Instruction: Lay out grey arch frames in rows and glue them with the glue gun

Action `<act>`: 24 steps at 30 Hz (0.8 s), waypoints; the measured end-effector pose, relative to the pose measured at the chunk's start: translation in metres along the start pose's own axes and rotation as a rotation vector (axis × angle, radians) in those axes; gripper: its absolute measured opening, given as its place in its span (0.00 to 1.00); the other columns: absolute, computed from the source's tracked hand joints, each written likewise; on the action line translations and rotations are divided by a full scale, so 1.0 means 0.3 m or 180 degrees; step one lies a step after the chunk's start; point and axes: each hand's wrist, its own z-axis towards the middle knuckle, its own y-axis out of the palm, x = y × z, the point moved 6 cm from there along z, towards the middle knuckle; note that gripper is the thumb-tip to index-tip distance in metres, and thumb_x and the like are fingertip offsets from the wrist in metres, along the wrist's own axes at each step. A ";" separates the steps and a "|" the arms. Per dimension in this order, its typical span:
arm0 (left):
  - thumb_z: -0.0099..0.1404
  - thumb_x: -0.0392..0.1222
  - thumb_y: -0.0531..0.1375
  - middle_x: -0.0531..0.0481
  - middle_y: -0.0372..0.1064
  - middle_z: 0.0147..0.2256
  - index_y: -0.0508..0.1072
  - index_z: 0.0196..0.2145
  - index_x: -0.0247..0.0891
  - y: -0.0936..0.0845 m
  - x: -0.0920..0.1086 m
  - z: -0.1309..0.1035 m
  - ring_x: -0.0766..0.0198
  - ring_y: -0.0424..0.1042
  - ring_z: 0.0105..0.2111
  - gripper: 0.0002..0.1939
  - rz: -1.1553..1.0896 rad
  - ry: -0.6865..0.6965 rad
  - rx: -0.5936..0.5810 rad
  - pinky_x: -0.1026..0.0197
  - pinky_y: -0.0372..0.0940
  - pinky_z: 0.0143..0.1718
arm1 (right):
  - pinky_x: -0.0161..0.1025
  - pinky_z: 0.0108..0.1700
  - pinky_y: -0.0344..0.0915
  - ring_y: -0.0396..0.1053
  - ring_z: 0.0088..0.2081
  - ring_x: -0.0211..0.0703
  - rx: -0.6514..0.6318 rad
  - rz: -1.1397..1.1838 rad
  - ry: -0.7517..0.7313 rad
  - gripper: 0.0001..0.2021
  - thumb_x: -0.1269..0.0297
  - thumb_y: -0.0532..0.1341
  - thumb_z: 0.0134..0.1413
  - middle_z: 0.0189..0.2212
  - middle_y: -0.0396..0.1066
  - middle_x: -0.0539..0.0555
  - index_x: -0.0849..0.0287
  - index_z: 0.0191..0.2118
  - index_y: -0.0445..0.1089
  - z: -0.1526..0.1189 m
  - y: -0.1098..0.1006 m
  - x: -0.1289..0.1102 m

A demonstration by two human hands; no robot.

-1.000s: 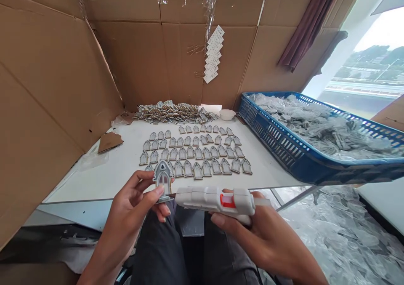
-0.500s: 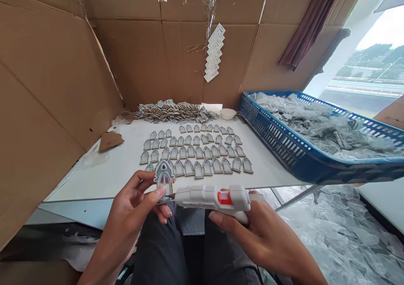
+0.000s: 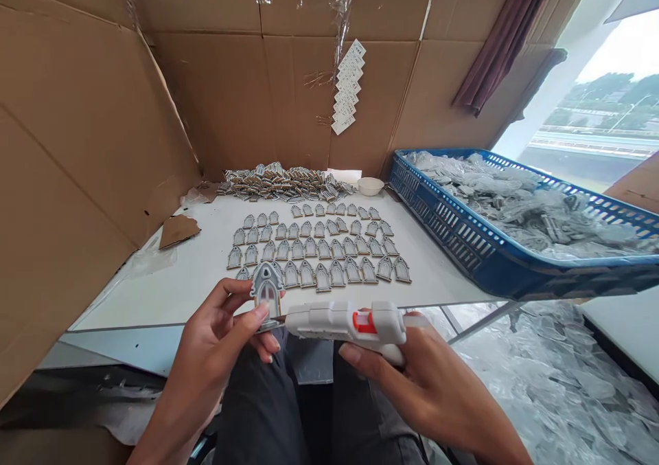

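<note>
Between the thumb and fingers of my left hand (image 3: 219,338) is a small arched window-shaped piece (image 3: 267,288), held upright near the table's front edge. My right hand (image 3: 419,376) is wrapped round the handle of a white glue gun (image 3: 329,321) with a red part on its side. The gun points left, and its dark nozzle meets the lower right edge of the piece. Rows of similar arched pieces (image 3: 324,248) lie on the white table (image 3: 432,269) behind my hands.
A heap of more pieces (image 3: 283,182) and a white bowl (image 3: 371,186) stand at the back. A blue crate (image 3: 463,259) of plastic-wrapped items is at the right. Cardboard walls (image 3: 216,101) surround the table; torn cardboard (image 3: 178,231) lies left. Plastic bags (image 3: 556,376) lie below right.
Both hands, the arched piece and the glue gun hold nearly the same positions. The whole view has shifted very slightly.
</note>
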 end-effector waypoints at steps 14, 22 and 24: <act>0.62 0.56 0.74 0.54 0.76 0.32 0.70 0.46 0.44 -0.001 -0.035 0.008 0.60 0.78 0.24 0.24 0.0547 0.0040 0.0177 0.60 0.75 0.29 | 0.37 0.32 0.61 0.76 0.29 0.44 -0.0390 -0.0576 -0.0097 0.06 0.63 0.63 0.69 0.28 0.78 0.47 0.50 0.38 0.77 -0.034 0.029 -0.033; 0.59 0.57 0.76 0.53 0.76 0.36 0.71 0.43 0.42 0.037 -0.061 0.026 0.63 0.77 0.24 0.25 0.0553 -0.0016 0.0072 0.61 0.75 0.27 | 0.38 0.35 0.60 0.79 0.36 0.47 -0.0482 -0.1128 -0.0073 0.21 0.71 0.64 0.61 0.39 0.82 0.49 0.42 0.56 0.78 -0.057 0.048 -0.016; 0.57 0.55 0.77 0.53 0.77 0.38 0.71 0.42 0.41 0.028 -0.060 0.034 0.64 0.76 0.24 0.26 0.0420 -0.0027 0.0187 0.62 0.74 0.26 | 0.38 0.36 0.61 0.79 0.37 0.47 -0.0337 -0.1292 -0.0138 0.27 0.73 0.65 0.58 0.43 0.83 0.50 0.40 0.61 0.77 -0.070 0.044 -0.008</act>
